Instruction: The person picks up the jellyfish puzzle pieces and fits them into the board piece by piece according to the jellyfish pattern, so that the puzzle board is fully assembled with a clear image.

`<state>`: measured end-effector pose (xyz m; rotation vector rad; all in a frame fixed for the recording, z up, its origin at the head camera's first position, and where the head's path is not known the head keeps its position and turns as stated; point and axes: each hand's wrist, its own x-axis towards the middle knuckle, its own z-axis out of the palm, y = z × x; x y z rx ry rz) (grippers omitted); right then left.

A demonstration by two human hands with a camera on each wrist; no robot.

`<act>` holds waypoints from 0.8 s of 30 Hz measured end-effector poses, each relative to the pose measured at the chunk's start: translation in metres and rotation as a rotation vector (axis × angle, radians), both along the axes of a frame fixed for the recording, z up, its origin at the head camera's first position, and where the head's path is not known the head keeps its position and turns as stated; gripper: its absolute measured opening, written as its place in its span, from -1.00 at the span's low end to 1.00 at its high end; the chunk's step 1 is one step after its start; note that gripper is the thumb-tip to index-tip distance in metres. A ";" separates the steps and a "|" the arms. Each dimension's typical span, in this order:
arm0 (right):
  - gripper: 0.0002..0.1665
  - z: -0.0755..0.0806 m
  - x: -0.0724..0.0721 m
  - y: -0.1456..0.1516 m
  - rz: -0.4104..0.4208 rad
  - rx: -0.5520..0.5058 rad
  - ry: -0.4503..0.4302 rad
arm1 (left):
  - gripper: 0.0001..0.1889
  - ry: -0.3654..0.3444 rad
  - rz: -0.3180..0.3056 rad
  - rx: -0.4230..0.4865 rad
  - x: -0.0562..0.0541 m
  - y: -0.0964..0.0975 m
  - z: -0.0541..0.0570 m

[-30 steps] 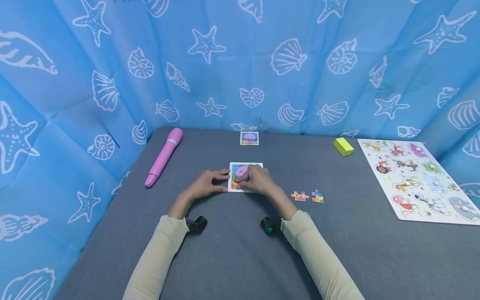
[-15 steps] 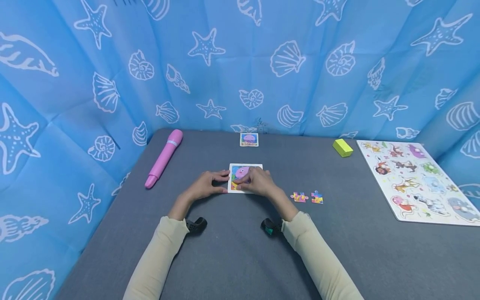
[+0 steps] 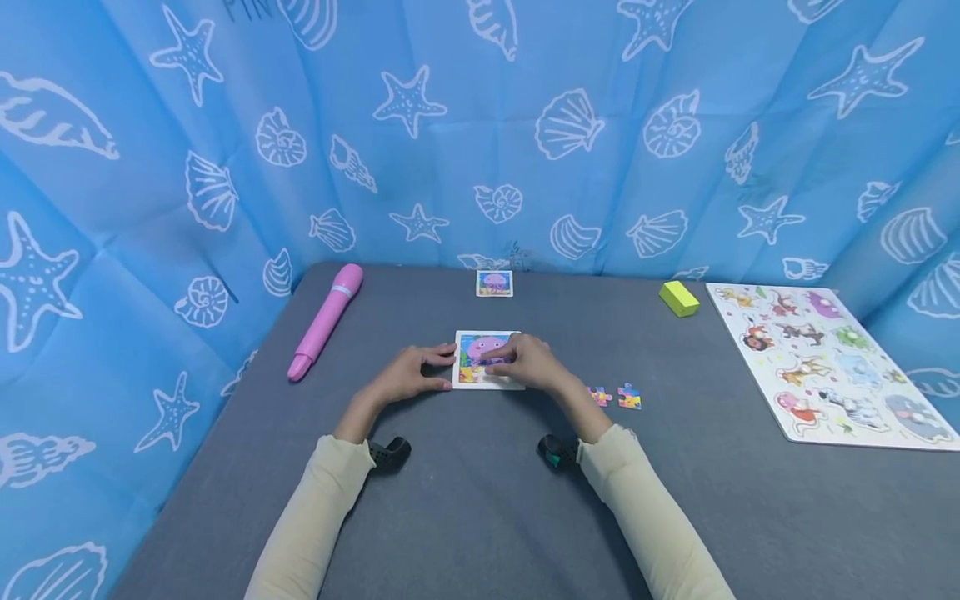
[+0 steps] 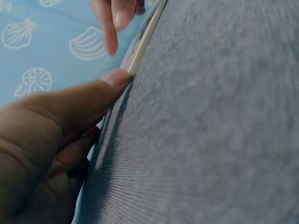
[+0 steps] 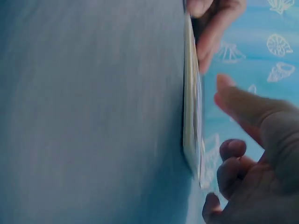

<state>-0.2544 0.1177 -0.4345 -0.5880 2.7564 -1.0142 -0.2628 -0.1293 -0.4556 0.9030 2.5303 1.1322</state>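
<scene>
A small square jigsaw board [image 3: 468, 386] with a white frame lies mid-table, its picture a pink round-headed sea creature. At its left edge my left hand [image 3: 405, 375] rests with fingers and thumb stretched out. In the left wrist view, the thumb tip [image 4: 117, 78] touches the board's edge [image 4: 142, 44]. My right hand [image 3: 531, 364] hovers over the board's right half and hides part of the picture. The right wrist view shows its thumb [image 5: 247, 105] apart from the fingers [image 5: 233, 165], nothing held between them. Two loose jigsaw pieces, one [image 3: 629, 396] beside another [image 3: 600, 396], lie right of the board.
A small picture card [image 3: 494, 283] with the same creature lies behind the board. A pink microphone-shaped stick [image 3: 326, 323] is at the left. To the right are a yellow-green block [image 3: 679, 298] and a large animal puzzle board [image 3: 765, 383]. A blue shell-print curtain [image 3: 450, 167] hangs behind.
My right hand has lifted off the lower part of the picture and shifted right, its thumb and finger parting. Its wrist now covers part of one loose piece. The left hand stays at the edge.
</scene>
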 end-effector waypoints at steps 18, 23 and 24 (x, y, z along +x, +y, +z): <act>-0.50 0.005 0.034 0.122 -0.083 -0.029 -0.127 | -0.56 -0.017 -0.052 0.030 0.001 0.007 -0.005; -0.52 0.003 0.047 0.148 -0.087 0.021 -0.089 | -0.55 -0.022 -0.053 0.043 0.000 0.009 -0.007; -0.52 0.002 0.049 0.151 -0.081 0.026 -0.078 | -0.55 -0.021 -0.048 0.045 0.000 0.009 -0.007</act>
